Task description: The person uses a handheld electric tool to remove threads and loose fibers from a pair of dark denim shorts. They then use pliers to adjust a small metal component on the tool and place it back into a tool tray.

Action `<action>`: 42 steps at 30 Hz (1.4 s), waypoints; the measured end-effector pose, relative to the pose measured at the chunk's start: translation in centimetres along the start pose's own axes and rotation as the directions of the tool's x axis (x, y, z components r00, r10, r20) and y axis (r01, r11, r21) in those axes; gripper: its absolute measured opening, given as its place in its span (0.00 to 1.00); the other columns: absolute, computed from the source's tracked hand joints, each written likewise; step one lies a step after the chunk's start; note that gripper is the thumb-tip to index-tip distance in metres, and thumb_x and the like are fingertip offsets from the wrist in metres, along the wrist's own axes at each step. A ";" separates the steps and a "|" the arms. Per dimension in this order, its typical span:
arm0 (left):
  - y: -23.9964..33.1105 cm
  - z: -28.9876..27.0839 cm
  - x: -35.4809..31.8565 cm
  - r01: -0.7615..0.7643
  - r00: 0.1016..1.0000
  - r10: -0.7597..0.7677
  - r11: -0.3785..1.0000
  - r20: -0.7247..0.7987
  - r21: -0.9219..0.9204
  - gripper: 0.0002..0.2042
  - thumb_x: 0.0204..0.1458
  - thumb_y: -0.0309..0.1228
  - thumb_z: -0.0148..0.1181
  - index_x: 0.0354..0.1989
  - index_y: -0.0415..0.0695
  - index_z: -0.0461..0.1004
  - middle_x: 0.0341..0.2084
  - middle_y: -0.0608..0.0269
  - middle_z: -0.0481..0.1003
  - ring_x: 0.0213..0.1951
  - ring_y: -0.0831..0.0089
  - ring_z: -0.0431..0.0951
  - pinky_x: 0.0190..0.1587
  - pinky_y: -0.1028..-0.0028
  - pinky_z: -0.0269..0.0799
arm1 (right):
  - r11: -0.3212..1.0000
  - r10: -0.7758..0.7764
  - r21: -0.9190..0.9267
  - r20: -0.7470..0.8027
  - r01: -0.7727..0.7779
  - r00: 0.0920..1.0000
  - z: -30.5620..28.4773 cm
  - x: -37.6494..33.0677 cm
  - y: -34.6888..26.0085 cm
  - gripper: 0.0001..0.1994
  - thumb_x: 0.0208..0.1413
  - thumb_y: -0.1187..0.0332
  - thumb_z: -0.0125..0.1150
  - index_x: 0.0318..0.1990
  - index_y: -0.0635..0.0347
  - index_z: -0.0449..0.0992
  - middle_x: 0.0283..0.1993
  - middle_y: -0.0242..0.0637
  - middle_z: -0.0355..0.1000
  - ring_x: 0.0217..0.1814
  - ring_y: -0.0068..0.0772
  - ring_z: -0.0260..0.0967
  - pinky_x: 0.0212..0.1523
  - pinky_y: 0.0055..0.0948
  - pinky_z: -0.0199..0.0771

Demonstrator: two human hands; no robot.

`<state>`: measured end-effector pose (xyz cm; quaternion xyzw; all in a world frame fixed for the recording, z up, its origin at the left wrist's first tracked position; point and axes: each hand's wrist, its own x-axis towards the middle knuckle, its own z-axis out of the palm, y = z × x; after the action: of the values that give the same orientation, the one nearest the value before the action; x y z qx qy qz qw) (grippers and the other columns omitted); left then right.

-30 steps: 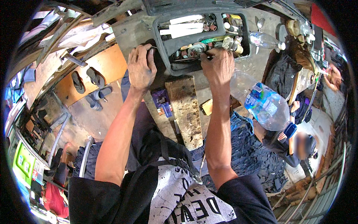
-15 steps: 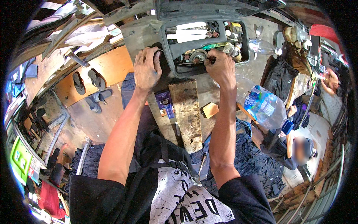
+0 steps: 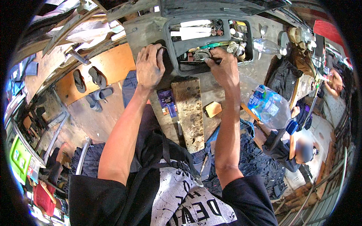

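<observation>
A black open case (image 3: 171, 56) lies on the bench in front of me, filled with small parts and tools. My right hand (image 3: 225, 67) reaches into its near compartment, thumb and forefinger apart beside a round metal part (image 3: 202, 55). A green-handled tool (image 3: 212, 45) lies just beyond those fingers. Left of the case, my left hand (image 3: 150, 67) hovers over or rests on the bench, fingers curled toward the thumb. A thin, dark curved piece shows at its fingertips, too small to name.
A worn wooden board (image 3: 188, 113), a purple packet (image 3: 166, 101) and a yellowish block (image 3: 213, 109) lie nearer me. On the right are a large clear bottle (image 3: 269, 107), a smaller bottle (image 3: 269, 46) and a seated person (image 3: 283, 150). Sandals (image 3: 98, 77) sit on an orange board at left.
My right thumb and forefinger have spread apart a little over the case's contents. The left hand stays nearly in place; the view has shifted slightly.
</observation>
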<state>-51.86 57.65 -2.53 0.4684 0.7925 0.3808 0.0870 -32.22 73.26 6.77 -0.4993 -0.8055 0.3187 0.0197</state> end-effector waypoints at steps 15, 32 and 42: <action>0.3 -1.2 0.2 -0.051 0.998 0.053 0.998 0.040 -0.037 0.12 0.61 0.23 0.59 0.52 0.41 0.75 0.45 0.49 0.78 0.48 0.48 0.77 0.53 0.55 0.73 | 0.830 0.156 0.554 -0.118 -0.066 0.981 -6.0 -1.8 -5.6 0.09 0.60 0.76 0.72 0.47 0.65 0.86 0.43 0.37 0.86 0.46 0.22 0.80 0.51 0.24 0.77; 0.0 0.0 0.0 -0.012 1.000 0.012 1.000 0.004 0.025 0.09 0.64 0.27 0.60 0.50 0.42 0.76 0.43 0.50 0.79 0.45 0.49 0.78 0.52 0.54 0.74 | 0.495 0.001 0.825 -0.314 0.272 0.950 -8.7 -5.3 -11.7 0.18 0.57 0.80 0.71 0.55 0.70 0.80 0.46 0.48 0.84 0.50 0.38 0.84 0.57 0.31 0.82; 0.2 0.0 0.2 -0.017 1.000 0.017 1.000 -0.007 0.010 0.08 0.64 0.26 0.60 0.50 0.40 0.77 0.44 0.49 0.80 0.47 0.49 0.79 0.53 0.55 0.74 | 0.399 -0.100 0.846 -0.344 0.355 0.933 -9.4 -6.7 -12.7 0.15 0.57 0.81 0.71 0.51 0.67 0.75 0.46 0.53 0.82 0.53 0.54 0.83 0.55 0.50 0.87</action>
<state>-51.86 57.80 -2.37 0.4742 0.7907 0.3792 0.0788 -35.62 68.59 22.92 -0.3302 -0.5638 0.6287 0.4217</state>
